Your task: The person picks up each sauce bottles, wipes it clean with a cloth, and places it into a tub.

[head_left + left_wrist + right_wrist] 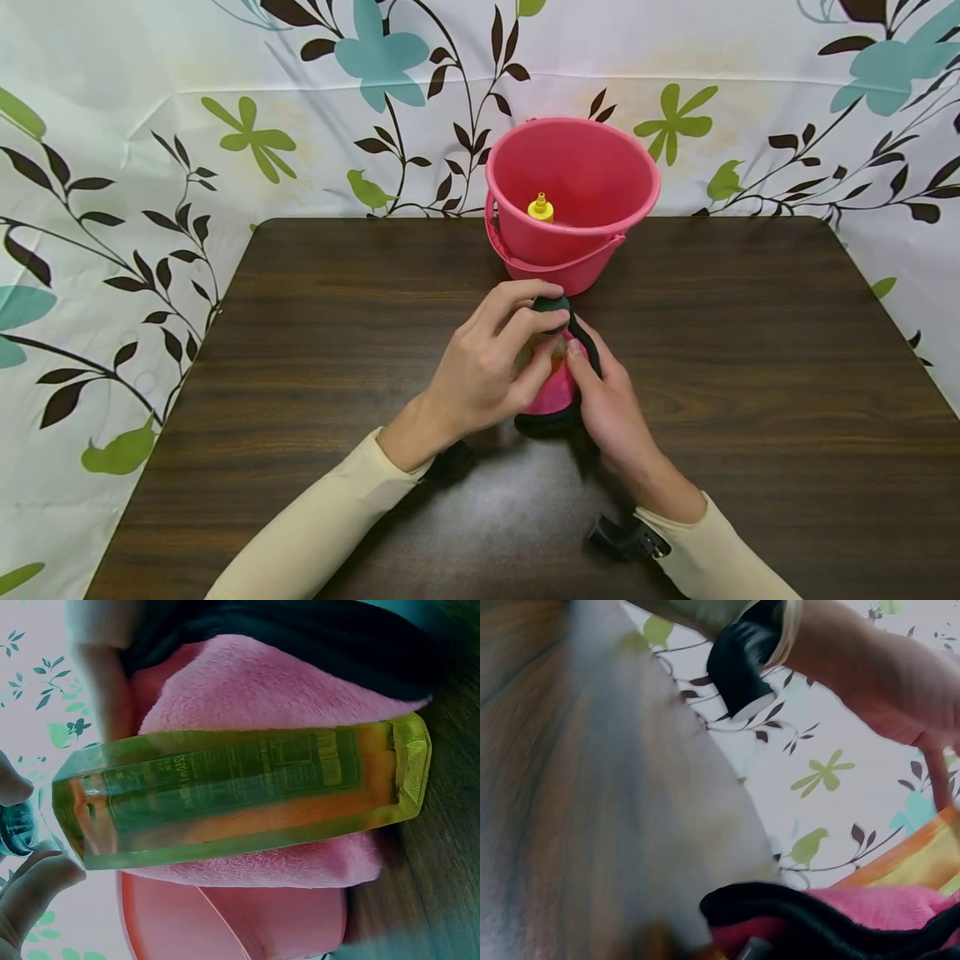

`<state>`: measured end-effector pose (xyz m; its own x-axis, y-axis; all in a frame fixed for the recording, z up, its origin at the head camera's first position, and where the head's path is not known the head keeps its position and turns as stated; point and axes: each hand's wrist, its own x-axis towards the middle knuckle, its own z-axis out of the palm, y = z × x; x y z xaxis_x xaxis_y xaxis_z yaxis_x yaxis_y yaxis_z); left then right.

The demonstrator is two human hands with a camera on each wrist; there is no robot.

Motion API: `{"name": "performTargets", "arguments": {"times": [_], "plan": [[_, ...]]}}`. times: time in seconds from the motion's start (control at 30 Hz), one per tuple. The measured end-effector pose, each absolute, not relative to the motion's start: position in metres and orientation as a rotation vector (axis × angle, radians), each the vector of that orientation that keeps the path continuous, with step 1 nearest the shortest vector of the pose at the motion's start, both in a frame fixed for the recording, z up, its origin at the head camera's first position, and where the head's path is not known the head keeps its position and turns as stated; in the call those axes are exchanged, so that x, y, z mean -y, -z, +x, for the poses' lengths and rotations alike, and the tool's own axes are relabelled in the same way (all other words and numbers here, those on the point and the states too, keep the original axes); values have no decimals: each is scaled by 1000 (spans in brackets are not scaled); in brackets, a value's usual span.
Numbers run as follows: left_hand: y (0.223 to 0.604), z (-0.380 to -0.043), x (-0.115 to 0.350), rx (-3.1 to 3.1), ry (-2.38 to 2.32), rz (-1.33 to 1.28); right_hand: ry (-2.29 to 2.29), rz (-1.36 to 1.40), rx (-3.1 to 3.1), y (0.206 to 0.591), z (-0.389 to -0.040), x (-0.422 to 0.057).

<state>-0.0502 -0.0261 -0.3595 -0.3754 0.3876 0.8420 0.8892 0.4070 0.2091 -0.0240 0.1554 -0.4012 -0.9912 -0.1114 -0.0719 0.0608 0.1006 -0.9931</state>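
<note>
Near the middle of the table, my left hand (pixel 483 362) pinches the dark green cap (pixel 551 305) of a see-through bottle between thumb and fingers. In the left wrist view the bottle (pixel 247 799) is yellowish, with a green printed label. Behind it lies a pink plush cloth (pixel 551 396) with thick black edging. My right hand (pixel 611 408) grips this cloth from the right side, the thumb toward the bottle's neck. The right wrist view shows only part of the cloth and the bottle's side; the right fingers behind the cloth are hidden.
A pink bucket (pixel 600 175) with its handle down stands just beyond my hands at the table's back edge. Inside it shows a yellow nozzle top (pixel 541 208). The dark wooden table (pixel 337 333) ends at a leaf-and-flower patterned sheet (pixel 187 50).
</note>
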Motion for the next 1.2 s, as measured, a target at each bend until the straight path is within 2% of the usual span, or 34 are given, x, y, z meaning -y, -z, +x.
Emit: {"name": "performTargets", "arguments": {"times": [0.9,1.2], "plan": [[359,-50,26,1929,879,-1079,2180,-121,-2157,323,-11,-169],[359,-50,26,1945,886,-1095,2244,-175,-2153,308,-6,-172]]}}
